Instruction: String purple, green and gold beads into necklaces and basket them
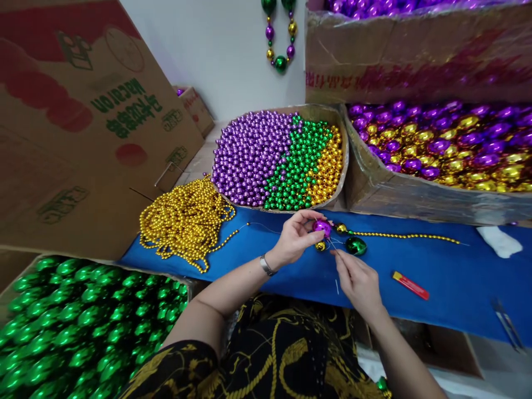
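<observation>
My left hand (296, 237), with a metal watch at the wrist, is closed around a shiny purple bead (321, 227). Just to its right my right hand (356, 277) pinches a thin string (331, 244) between thumb and forefinger. Around the purple bead sit a small gold bead (320, 245), another gold bead (341, 228) and a large green bead (356, 245). A strand of tiny gold beads (407, 236) runs right from them across the blue cloth. Thin clear thread also trails left toward a heap of gold bead strands (183, 221).
Behind my hands stands a box of small purple, green and gold beads (282, 160). Larger beads fill a box at right (440, 138), and green ones a box at lower left (83, 327). A red-and-yellow packet (410, 285), white cloth (500, 240) and tweezers (507, 324) lie rightward.
</observation>
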